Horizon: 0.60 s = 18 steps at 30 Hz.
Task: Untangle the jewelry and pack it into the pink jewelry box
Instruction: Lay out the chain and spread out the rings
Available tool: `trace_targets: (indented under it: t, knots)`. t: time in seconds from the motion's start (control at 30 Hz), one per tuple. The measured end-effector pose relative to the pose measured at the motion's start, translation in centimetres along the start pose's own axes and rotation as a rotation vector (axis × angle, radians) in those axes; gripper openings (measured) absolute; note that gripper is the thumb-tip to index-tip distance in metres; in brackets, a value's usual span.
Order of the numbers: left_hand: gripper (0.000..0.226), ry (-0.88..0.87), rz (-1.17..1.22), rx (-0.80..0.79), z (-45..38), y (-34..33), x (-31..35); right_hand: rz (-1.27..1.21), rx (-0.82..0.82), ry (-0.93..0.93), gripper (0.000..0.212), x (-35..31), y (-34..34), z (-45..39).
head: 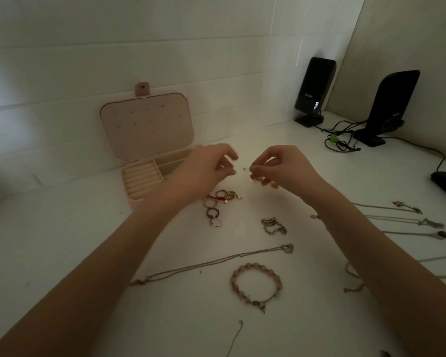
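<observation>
My right hand (283,166) pinches a small gold piece (265,181), too blurred to tell more, and my left hand (206,167) is raised just beside it with fingers curled. Behind my left hand the pink box (147,124) stands open. Below my left hand lie a few rings (213,208); nearer me, under my wrists, a heart necklace (287,248) and a pink bead bracelet (256,284).
</observation>
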State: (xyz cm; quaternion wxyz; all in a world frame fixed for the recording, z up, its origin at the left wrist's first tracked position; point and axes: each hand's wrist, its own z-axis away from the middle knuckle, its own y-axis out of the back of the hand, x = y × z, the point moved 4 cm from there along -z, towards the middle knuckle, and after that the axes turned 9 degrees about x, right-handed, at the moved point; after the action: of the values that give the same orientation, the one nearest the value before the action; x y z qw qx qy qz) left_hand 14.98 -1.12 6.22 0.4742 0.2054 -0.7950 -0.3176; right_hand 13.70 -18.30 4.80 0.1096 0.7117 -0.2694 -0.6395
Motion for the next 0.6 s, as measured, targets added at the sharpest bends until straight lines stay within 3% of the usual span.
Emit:
trace_targets:
  t: [0.17,0.3,0.43,0.6]
  knots:
    - [0.027,0.022,-0.121,-0.256,-0.2,2.7,-0.8,0.391,0.020,0.086,0.006,0.5,-0.5,0.0]
    - [0.028,-0.048,-0.283,-0.363,0.5,2.6,-1.2,0.408,-0.007,0.276,0.012,-0.5,-1.0,0.5]
    - [0.032,-0.087,-0.353,-0.383,1.7,2.6,-1.2,0.433,-0.212,0.289,0.025,-0.9,-2.8,1.6]
    - [0.030,-0.074,-0.345,-0.250,3.3,3.1,-1.8,0.478,-0.227,0.280,0.011,-1.0,-3.0,1.7]
